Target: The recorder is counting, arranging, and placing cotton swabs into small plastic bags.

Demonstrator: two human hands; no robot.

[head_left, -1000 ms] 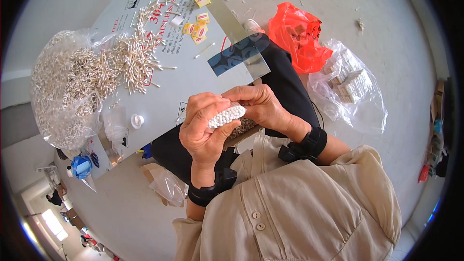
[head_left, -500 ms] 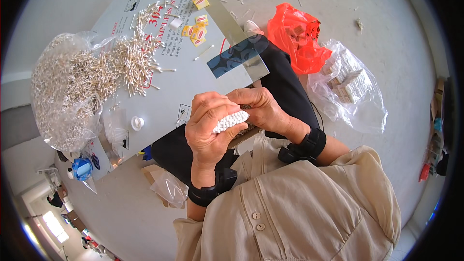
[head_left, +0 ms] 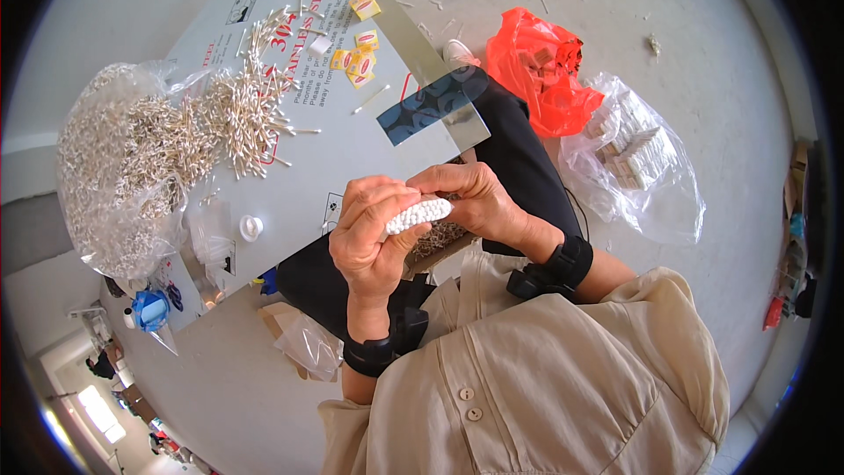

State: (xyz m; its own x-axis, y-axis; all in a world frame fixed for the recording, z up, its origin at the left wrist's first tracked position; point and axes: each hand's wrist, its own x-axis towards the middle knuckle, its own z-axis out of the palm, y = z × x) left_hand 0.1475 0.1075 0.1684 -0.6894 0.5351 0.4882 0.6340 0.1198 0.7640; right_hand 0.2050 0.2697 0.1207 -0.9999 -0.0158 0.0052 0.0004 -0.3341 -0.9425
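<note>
My left hand (head_left: 367, 229) is wrapped round a tight bundle of cotton swabs (head_left: 418, 216), and its white tips face up toward me. At the bundle's right end, the thumb and fingers of my right hand (head_left: 475, 198) are pinched together against it, close to the left fingertips. What lies under the right fingertips is hidden. Below the hands, a cardboard box of loose cotton swabs (head_left: 440, 239) shows in part at my lap. A large heap of cotton swabs (head_left: 242, 119) spreads over the table (head_left: 325, 145) to the left, spilling from a clear plastic bag (head_left: 97, 167).
Several small yellow boxes (head_left: 360, 62) lie at the table's far side. A round white lid (head_left: 251, 227) sits near its front. On the floor to the right are a red plastic bag (head_left: 563, 101) and a clear bag of white packs (head_left: 646, 158). Stray swabs dot the floor.
My left hand has shifted slightly left, tilting the bundle, whose visible band of tips looks narrower. More of the box of swabs shows beneath. The right hand stays nearly in place.
</note>
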